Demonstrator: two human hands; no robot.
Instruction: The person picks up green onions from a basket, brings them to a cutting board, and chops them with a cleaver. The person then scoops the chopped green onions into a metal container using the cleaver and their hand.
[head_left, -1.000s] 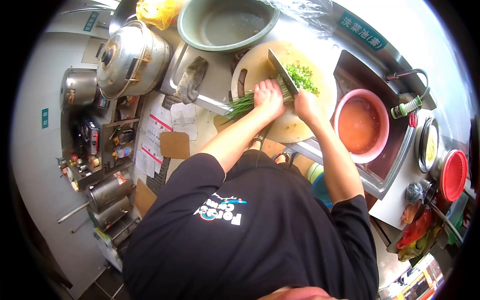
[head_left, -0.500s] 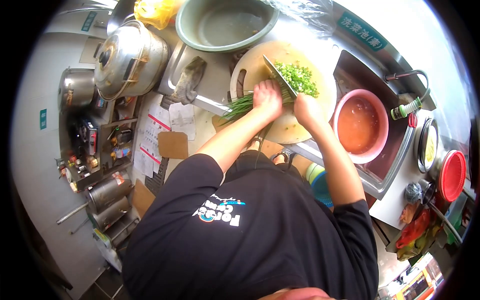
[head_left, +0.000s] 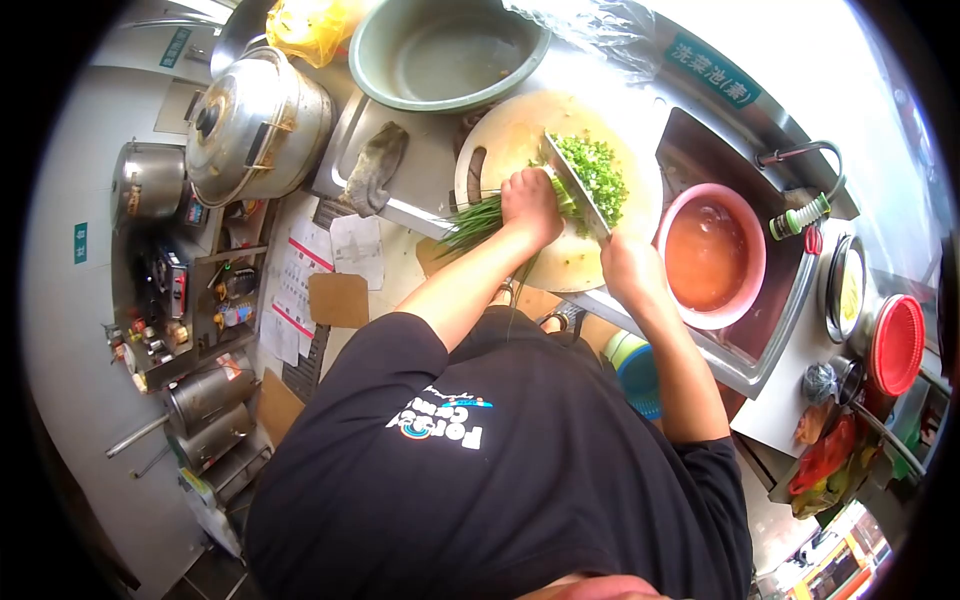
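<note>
A round cutting board (head_left: 505, 125) lies on the steel counter in front of me. My left hand (head_left: 532, 207) is closed over a bunch of green onions (head_left: 472, 226), whose long green ends trail off the board's left side. In my right hand (head_left: 634, 268) I grip the handle of a kitchen knife (head_left: 578, 188). Its blade stands slanted between the bunch and a pile of chopped green onion (head_left: 597, 175). The knife handle is mostly hidden in my fist.
A pink basin (head_left: 708, 256) of reddish water sits in the sink (head_left: 672, 150) to the right, beside a faucet (head_left: 800, 150). A large grey-green basin (head_left: 450, 100) stands behind the board. On the left are a wet cloth (head_left: 377, 170) and a big lidded pot (head_left: 262, 125).
My right hand and the knife have moved slightly right and toward me, off the cut end of the bunch. My left hand still holds the green onions. The whole view has shifted slightly.
</note>
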